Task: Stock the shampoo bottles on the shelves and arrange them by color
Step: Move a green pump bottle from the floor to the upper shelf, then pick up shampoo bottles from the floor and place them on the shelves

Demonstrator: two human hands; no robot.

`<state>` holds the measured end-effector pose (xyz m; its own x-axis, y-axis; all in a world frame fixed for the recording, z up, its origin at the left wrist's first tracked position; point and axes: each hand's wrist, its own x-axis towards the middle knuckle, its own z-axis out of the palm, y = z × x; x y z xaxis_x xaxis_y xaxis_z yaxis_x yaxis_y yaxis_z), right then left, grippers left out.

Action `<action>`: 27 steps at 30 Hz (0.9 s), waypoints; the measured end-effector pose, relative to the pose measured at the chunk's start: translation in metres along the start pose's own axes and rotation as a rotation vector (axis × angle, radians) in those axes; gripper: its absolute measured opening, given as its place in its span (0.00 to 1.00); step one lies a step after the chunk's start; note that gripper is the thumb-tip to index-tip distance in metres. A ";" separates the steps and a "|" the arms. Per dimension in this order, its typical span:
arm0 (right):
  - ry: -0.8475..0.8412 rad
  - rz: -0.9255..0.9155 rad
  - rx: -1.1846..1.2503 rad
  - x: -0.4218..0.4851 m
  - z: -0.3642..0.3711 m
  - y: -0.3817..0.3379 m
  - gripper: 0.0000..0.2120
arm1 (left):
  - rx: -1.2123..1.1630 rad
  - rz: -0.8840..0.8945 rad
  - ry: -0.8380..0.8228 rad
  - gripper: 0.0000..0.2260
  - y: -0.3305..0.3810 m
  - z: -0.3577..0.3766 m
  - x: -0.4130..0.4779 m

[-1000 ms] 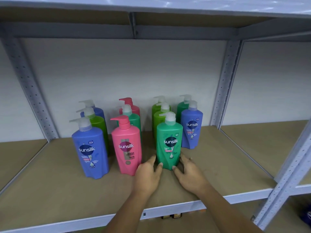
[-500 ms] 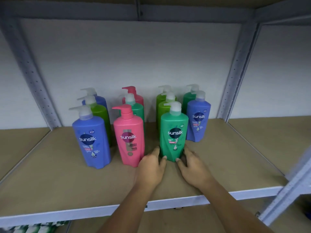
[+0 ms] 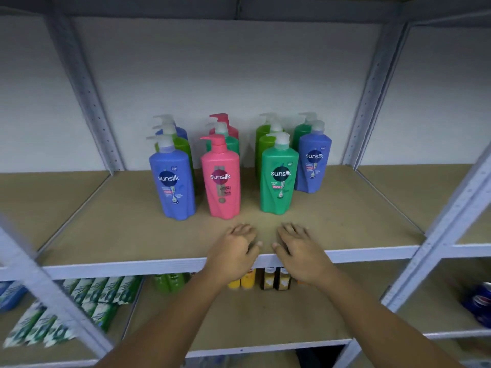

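Your shelf carries the shampoo bottles upright in four files, but the colours are mixed: lime sits between blues on the left, and a blue bottle fronts a green one on the right. Stocking looks well along; sorting remains, I'd say. Your left grip and right grip hover empty and relaxed at the shelf's front edge. Rear labels are hidden, and the goods on the lower shelf are blurred.

Blue bottle; pink bottle; perhaps teal-green bottle
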<state>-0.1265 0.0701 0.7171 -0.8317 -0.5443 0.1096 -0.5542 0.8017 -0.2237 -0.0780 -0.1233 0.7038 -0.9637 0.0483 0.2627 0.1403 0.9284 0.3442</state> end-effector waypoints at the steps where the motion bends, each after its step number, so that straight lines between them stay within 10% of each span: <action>1: -0.020 -0.025 0.014 -0.008 -0.001 -0.004 0.25 | 0.009 0.019 0.003 0.22 0.000 -0.002 -0.010; 10: -0.038 -0.143 0.257 -0.096 0.014 -0.054 0.25 | -0.188 -0.001 0.006 0.19 0.005 -0.012 -0.128; 21: -0.699 0.057 0.275 -0.201 0.204 -0.065 0.17 | -0.285 -0.549 -0.722 0.22 -0.047 0.143 -0.294; 27: -0.840 0.117 0.259 -0.232 0.272 -0.062 0.19 | -0.301 -0.620 -0.800 0.23 -0.057 0.193 -0.336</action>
<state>0.1099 0.0790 0.4425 -0.5266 -0.5452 -0.6523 -0.3570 0.8382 -0.4123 0.1940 -0.1211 0.4224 -0.7394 -0.0727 -0.6693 -0.4834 0.7493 0.4527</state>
